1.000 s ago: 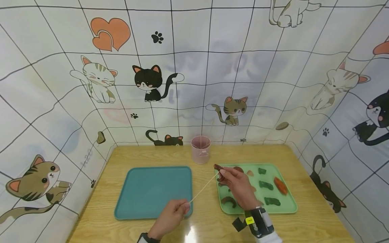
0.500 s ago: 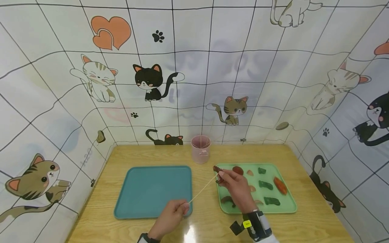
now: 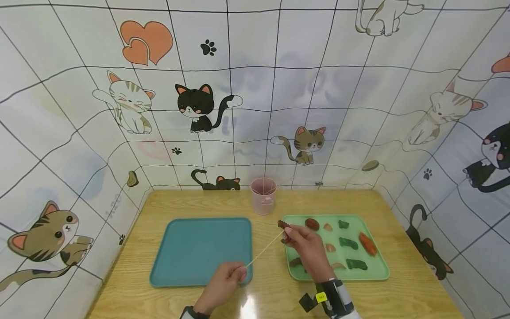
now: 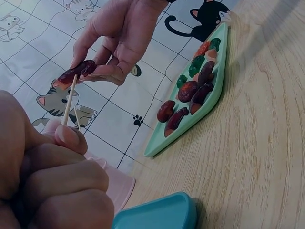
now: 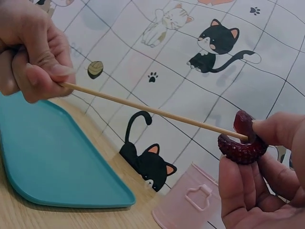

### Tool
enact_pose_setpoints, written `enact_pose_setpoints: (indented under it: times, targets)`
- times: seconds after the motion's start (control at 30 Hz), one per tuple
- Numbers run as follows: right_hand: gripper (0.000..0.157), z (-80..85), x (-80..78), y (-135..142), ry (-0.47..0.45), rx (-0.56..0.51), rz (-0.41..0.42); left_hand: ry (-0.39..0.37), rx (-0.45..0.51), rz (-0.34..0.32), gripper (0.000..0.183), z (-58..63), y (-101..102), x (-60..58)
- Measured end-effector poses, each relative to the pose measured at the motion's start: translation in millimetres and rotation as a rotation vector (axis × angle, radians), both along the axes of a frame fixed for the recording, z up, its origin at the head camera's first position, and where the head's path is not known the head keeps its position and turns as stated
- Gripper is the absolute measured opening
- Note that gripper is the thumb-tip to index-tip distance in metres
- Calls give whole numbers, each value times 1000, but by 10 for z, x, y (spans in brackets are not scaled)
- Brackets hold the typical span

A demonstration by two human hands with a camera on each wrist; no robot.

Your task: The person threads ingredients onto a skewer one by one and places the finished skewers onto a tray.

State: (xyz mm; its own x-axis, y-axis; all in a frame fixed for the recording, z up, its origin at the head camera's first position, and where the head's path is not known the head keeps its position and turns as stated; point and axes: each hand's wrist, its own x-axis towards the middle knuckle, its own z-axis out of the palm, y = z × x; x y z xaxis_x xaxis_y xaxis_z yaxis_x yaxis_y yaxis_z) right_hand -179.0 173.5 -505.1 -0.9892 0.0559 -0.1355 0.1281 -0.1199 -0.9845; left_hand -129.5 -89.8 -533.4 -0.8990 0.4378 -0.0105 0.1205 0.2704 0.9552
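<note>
My left hand [image 3: 224, 283] pinches the lower end of a thin bamboo skewer [image 5: 157, 111], which slants up to the right. At the skewer's far end, my right hand [image 3: 308, 250] holds a dark red, curved, bumpy food-like piece [image 5: 240, 149] between thumb and fingers. The skewer's tip meets the inner side of the curve in the right wrist view. Whether the tip has gone into the piece I cannot tell. Beneath the right hand lies a light green tray [image 3: 380, 272] with dark red, green and orange pieces, some hidden by that hand.
On the left of the wooden table [image 3: 127, 274] lies a teal tray [image 3: 201, 250], partly behind the left hand. A pink bucket [image 3: 263, 201] with thin skewers in it stands at the back, against the cat-patterned wall covering [image 3: 255, 88].
My right hand has shifted slightly left with the dark red piece, uncovering more of the green tray. The left hand stays almost in place, still pinching the skewer.
</note>
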Motion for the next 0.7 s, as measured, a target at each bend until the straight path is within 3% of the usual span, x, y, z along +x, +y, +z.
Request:
enact_pose_setpoints:
  times: [0.3, 0.7]
  targets:
    - [38, -29, 31, -54, -2, 30, 7, -11, 0, 18, 40, -18, -21, 7]
    - [38, -69, 57, -55, 1, 29, -9, 39, -12, 48, 39, -114, -5, 8]
